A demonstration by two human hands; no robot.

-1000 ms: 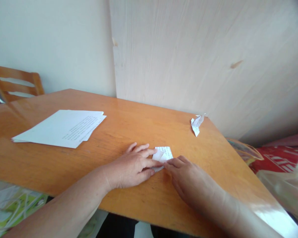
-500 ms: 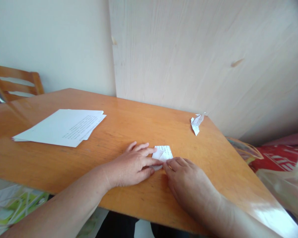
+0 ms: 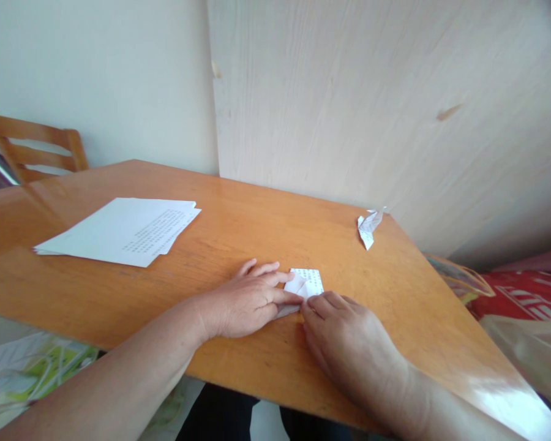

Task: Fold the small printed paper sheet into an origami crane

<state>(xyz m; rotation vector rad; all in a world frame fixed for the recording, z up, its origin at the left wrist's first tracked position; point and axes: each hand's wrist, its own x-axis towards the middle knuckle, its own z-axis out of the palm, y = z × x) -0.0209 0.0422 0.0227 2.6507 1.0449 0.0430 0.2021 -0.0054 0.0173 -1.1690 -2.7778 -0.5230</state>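
Observation:
A small folded piece of printed paper (image 3: 308,282) lies on the orange wooden table (image 3: 239,239) near its front edge. My left hand (image 3: 248,303) lies flat with fingers stretched out, pressing the paper's left side. My right hand (image 3: 349,343) presses its fingertips onto the paper's lower right edge, fingers bent and close together. Part of the paper is hidden under both hands.
A stack of printed white sheets (image 3: 119,229) lies at the table's left. A small folded paper figure (image 3: 368,225) rests at the far right corner, by a pale wooden panel (image 3: 371,104). A wooden chair (image 3: 37,147) stands far left. Plastic bags (image 3: 523,318) sit beyond the right edge.
My right fingertips have slid a little left along the paper's lower edge. My left hand stays pressed on it. The view has shifted slightly.

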